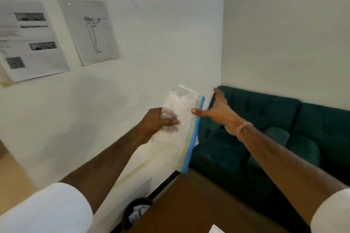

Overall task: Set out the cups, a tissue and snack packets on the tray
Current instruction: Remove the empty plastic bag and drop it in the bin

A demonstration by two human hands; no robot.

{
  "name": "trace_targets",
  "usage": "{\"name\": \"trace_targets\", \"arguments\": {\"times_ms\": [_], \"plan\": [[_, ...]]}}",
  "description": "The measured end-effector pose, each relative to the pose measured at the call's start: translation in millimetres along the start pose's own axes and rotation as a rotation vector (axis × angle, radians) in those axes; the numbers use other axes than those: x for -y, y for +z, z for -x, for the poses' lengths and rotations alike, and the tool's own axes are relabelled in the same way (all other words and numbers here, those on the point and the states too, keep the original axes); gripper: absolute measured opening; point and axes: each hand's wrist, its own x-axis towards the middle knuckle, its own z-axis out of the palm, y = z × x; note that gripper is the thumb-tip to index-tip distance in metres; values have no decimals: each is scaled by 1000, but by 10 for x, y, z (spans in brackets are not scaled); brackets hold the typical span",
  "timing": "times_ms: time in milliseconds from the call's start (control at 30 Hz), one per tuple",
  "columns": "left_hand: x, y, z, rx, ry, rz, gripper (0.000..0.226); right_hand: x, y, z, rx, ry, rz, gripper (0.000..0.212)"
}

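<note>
white wall (pixel 151 53) close left, green sofa (pixel 265 128) right

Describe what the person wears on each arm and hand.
Both arms are bare from the upper arm down, each with a short white sleeve: the left sleeve at the bottom left, the right sleeve at the bottom right. The right wrist carries a thin pink band. The left hand and right hand are bare, with no gloves or rings visible.
</note>
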Motion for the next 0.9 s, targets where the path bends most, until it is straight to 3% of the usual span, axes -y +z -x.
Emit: {"name": "trace_targets", "arguments": {"times_ms": [67,167,233,367,467,600,700,800,900], "plan": [[89,-152,-21,-56,-33,160,27,-191,266,-63,166,192,-291,130],[229,-393,-110,-75,-67,219,30,-339,644,-219,352,277,-426,94],[367,-611,-191,-80,-94,229,32,-358,904,-407,360,260,-498,68],[829,-1178,-407,-91,-134,268,24,-390,1473,-877,281,239,-543,46],[1346,-1660,-665,-147,-182,314,31,-552,1998,-1331,273,249,-500,23],[2113,-2265,-976,-84,-246,369,32,-970,2752,-1907,189,286,-425,40],[2780,-2630,-1091,-117,-409,521,44,-1366,3289,-2244,192,284,-249,45],[3509,-2757,-1200,-88,-505,174,35,-1782,3878,-2513,244,243,18,47],[4230,-2725,-1208,-70,-689,102,69,-2219,4500,-2647,301,186,316,45]]}}
